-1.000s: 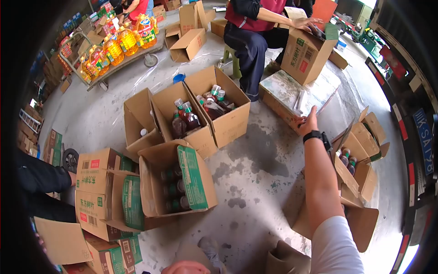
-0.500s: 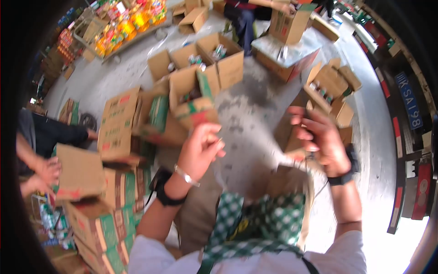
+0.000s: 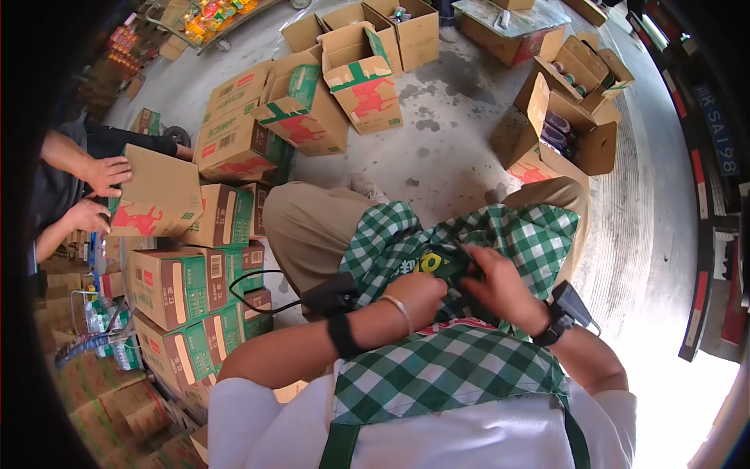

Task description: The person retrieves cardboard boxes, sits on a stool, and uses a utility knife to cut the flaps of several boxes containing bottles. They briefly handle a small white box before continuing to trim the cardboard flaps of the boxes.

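Observation:
My left hand is closed at the lap, against the green checked apron; what its fingers grip is too small to make out. Close beside it on the right, my right hand has its fingers curled over a dark green part of the apron pocket, and what lies under them is hidden. A yellow print shows on the cloth between the hands. Black devices are strapped at both wrists, with a cable running from the left one.
Stacked cartons stand at the left, where a co-worker's hands hold a cardboard box. Open boxes stand ahead. An open box with dark items is at the right, near a dark vehicle edge.
Both my hands have come down and together from raised, apart positions to the apron at my lap. The view has tilted downward.

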### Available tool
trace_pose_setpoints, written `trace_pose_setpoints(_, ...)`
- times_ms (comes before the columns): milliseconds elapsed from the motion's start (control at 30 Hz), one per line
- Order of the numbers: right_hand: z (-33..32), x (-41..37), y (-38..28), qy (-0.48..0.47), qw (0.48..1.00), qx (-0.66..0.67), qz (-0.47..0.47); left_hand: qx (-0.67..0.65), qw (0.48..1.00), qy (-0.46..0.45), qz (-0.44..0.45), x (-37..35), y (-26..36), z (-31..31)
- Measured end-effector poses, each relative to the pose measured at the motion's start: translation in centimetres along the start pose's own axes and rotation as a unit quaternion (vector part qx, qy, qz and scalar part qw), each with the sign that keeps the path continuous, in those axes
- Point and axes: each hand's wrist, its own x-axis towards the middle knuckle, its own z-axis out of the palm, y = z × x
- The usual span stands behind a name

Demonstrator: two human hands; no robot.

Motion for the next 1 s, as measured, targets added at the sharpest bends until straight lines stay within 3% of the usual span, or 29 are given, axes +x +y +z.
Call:
trace_pose_setpoints(33, 0.0, 0.4, 0.0, 0.001, 1.000, 0.000, -0.010, 0.218, 0.969, 0.109, 0.052, 0.6, -0.1, 1.0)
trace_pose_setpoints(100, -0.7, 2.3, 0.0, -0.002, 0.988, 0.140, 0.070, 0.296, 0.928, 0.210, 0.085, 2.3, -0.3, 2.0)
trace_pose_setpoints(133, -1.2, 2.9, -1.1, 0.020, 0.972, 0.224, 0.066, 0.309, 0.922, 0.215, 0.091, 2.8, -0.4, 2.1)
trace_pose_setpoints(167, -2.4, 3.3, -2.6, 0.004, 0.943, 0.314, 0.111, 0.288, 0.937, 0.160, 0.115, 3.3, -0.6, 2.0)
trace_pose_setpoints(233, -4.7, 4.3, -4.8, -0.007, 0.900, 0.396, 0.182, 0.253, 0.960, -0.061, 0.105, 4.0, -0.3, 2.4)
trace_pose_setpoints(267, -5.2, 4.8, -4.1, -0.029, 0.896, 0.420, 0.141, 0.259, 0.959, -0.055, 0.103, 3.9, -0.4, 2.6)
trace_pose_setpoints(333, -6.3, 5.9, -3.8, -0.020, 0.900, 0.419, 0.120, 0.293, 0.950, 0.102, 0.024, 3.6, -0.3, 2.4)
trace_pose_setpoints(367, -6.9, 6.4, -3.9, -0.019, 0.897, 0.429, 0.109, 0.298, 0.949, 0.105, 0.024, 3.2, 0.1, 2.0)
trace_pose_setpoints(433, -8.3, 7.0, -4.8, 0.001, 0.895, 0.429, 0.123, 0.302, 0.953, -0.018, 0.036, 2.8, 0.5, 0.4)
trace_pose_setpoints(500, -10.3, 7.9, -4.9, -0.008, 0.932, 0.346, 0.105, 0.229, 0.957, -0.139, 0.109, 3.1, -0.7, -1.6)
trace_pose_setpoints(533, -11.0, 8.5, -4.8, -0.003, 0.931, 0.340, 0.132, 0.120, 0.940, -0.131, 0.290, 4.0, -3.1, -2.6)
trace_pose_setpoints(567, -11.7, 9.3, -4.7, 0.005, 0.920, 0.363, 0.148, -0.030, 0.936, -0.158, 0.313, 4.0, -2.7, -7.3)
trace_pose_setpoints(600, -12.4, 10.4, -3.8, 0.005, 0.908, 0.383, 0.169, -0.288, 0.927, -0.231, 0.071, 3.9, -1.5, -12.5)
trace_pose_setpoints(633, -13.2, 11.5, -2.9, 0.005, 0.896, 0.401, 0.191, -0.305, 0.936, -0.157, 0.077, 5.8, -3.4, -16.2)
trace_pose_setpoints(667, -13.8, 12.8, -2.3, 0.009, 0.896, 0.400, 0.192, -0.255, 0.946, 0.089, 0.179, 8.9, -6.7, -18.9)
trace_pose_setpoints(700, -14.3, 14.1, -1.7, 0.015, 0.878, 0.433, 0.202, 0.085, 0.931, 0.333, 0.127, 12.4, -10.5, -23.0)
trace_pose_setpoints(733, -14.8, 15.3, -1.0, 0.022, 0.859, 0.465, 0.212, 0.031, 0.905, 0.424, 0.010, 15.7, -14.5, -27.3)
trace_pose_setpoints(767, -15.6, 16.2, -0.3, 0.028, 0.859, 0.464, 0.214, 0.101, 0.808, 0.580, -0.003, 17.7, -17.2, -30.8)
trace_pose_setpoints(800, -16.8, 16.9, 0.3, 0.012, 0.873, 0.446, 0.197, 0.144, 0.777, 0.608, -0.077, 19.8, -20.6, -34.0)
trace_pose_setpoints(833, -18.1, 17.6, 0.8, -0.006, 0.886, 0.427, 0.181, 0.166, 0.782, 0.595, -0.083, 22.6, -26.4, -36.3)
trace_pose_setpoints(867, -19.6, 18.1, 0.8, 0.014, 0.899, 0.397, 0.185, 0.153, 0.902, 0.364, -0.173, 23.3, -27.3, -38.6)
trace_pose_setpoints(900, -20.9, 18.7, 1.7, 0.026, 0.924, 0.344, 0.164, 0.101, 0.978, 0.158, -0.086, 27.0, -39.3, -40.5)
trace_pose_setpoints(967, -24.0, 20.2, 2.6, 0.047, 0.947, 0.246, 0.201, -0.033, 0.976, 0.034, -0.211, 23.1, -25.8, -39.8)
trace_pose_setpoints(1000, -25.2, 20.8, 3.7, 0.052, 0.948, 0.234, 0.210, 0.010, 0.976, -0.060, -0.207, 23.2, -24.9, -39.9)
